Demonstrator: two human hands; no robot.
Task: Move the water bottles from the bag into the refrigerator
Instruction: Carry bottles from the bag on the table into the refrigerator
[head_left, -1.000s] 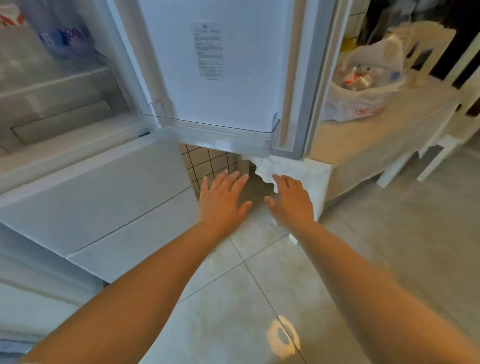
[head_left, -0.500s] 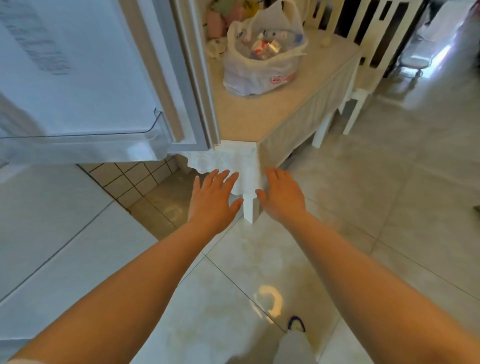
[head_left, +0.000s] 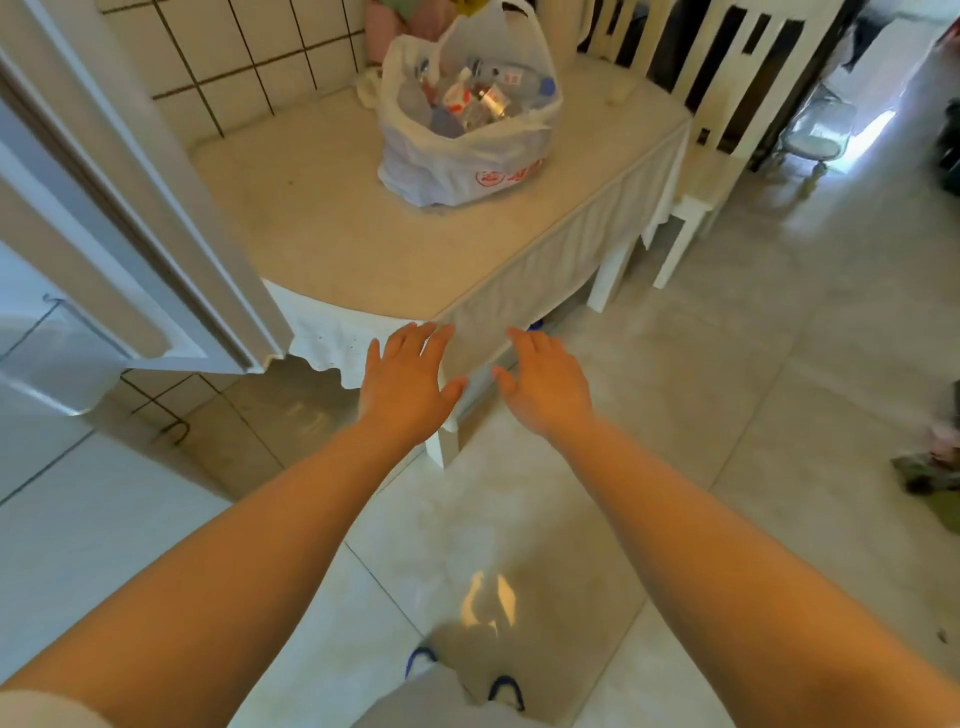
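Plastic bag (head_left: 467, 156), bottles (head_left: 478, 98) half-hidden inside

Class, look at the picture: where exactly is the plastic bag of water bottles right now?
The plastic bag sits on the far part of the table, near the tiled wall, ahead of both empty hands.

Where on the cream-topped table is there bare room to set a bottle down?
The cream table top is bare between the white plastic bag of bottles and its near edge, and left of the bag toward the tiled wall. It is crowded behind the bag, where pink items sit. Both the left hand and right hand are empty.
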